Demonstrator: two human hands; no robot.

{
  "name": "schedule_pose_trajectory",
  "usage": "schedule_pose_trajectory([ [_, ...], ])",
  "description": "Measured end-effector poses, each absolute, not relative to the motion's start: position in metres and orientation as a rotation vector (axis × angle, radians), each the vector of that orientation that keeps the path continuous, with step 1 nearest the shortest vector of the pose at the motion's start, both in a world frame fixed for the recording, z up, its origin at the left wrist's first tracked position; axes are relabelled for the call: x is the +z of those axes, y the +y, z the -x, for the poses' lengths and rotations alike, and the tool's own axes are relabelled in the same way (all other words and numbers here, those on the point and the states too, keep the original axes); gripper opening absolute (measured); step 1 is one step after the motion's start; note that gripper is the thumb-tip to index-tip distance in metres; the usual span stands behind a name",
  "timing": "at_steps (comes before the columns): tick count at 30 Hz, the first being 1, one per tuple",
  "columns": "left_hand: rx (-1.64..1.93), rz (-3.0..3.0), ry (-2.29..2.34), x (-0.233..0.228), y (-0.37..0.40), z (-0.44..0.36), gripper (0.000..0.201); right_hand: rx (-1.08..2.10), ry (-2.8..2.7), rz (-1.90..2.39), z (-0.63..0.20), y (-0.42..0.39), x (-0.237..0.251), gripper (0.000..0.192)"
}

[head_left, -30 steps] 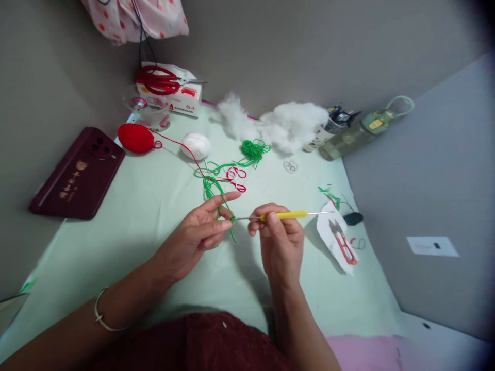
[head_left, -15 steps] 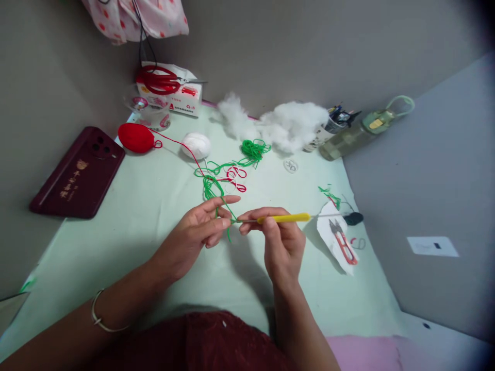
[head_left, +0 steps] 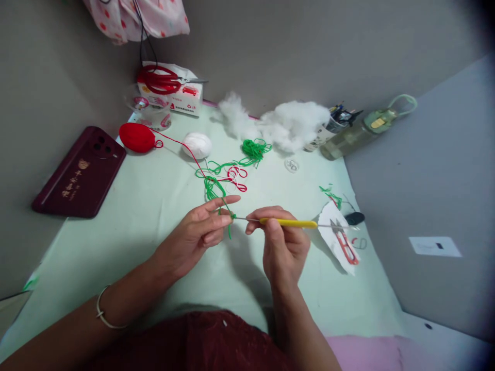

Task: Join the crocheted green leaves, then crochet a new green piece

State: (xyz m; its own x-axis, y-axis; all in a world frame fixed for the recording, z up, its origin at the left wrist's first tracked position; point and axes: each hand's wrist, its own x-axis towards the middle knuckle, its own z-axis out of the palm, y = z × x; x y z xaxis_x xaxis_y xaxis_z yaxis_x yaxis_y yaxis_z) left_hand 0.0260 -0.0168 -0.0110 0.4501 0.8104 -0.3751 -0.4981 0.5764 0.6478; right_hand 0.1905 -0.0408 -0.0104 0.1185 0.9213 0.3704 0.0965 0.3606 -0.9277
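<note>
My left hand (head_left: 195, 234) is pinching green yarn (head_left: 233, 216). My right hand (head_left: 285, 252) is pinching a yellow-handled hook (head_left: 292, 223), pointing left at the yarn.

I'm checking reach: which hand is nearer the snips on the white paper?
Right hand: it holds the yellow hook left of the snips; the left hand, pinching green yarn, is farther left.

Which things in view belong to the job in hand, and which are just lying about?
In the job:
green yarn, pinched in the left hand
hook, held in the right hand, one end at the yarn

Lying about, as far as I can judge:
red ball
white ball
stuffing
scissors
snips
phone
bottle
</note>
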Motion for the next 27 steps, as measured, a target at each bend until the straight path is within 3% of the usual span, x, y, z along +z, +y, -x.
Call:
schedule_pose_trajectory([
  [7, 0.88, -0.632, 0.794, -0.015, -0.021, -0.029, 0.039, 0.863, -1.345, 1.128, -0.185, -0.038, -0.007, 0.018],
  [13, 0.914, -0.547, 0.801, -0.018, -0.021, -0.03, 0.042, 0.345, -1.781, 1.12, -0.184, -0.044, -0.018, 0.032],
  [15, 0.892, -0.468, 0.765, -0.017, -0.02, -0.03, 0.04, 0.302, -1.824, 1.13, -0.186, -0.045, -0.019, 0.033],
  [22, 0.896, -0.398, 0.732, -0.014, -0.015, -0.027, 0.027, 0.915, -1.146, 1.042, -0.194, -0.037, -0.01, 0.018],
  [27, 0.946, -0.574, 0.801, -0.014, -0.021, -0.03, 0.042, 0.948, -1.291, 1.109, -0.187, -0.036, -0.011, 0.014],
])
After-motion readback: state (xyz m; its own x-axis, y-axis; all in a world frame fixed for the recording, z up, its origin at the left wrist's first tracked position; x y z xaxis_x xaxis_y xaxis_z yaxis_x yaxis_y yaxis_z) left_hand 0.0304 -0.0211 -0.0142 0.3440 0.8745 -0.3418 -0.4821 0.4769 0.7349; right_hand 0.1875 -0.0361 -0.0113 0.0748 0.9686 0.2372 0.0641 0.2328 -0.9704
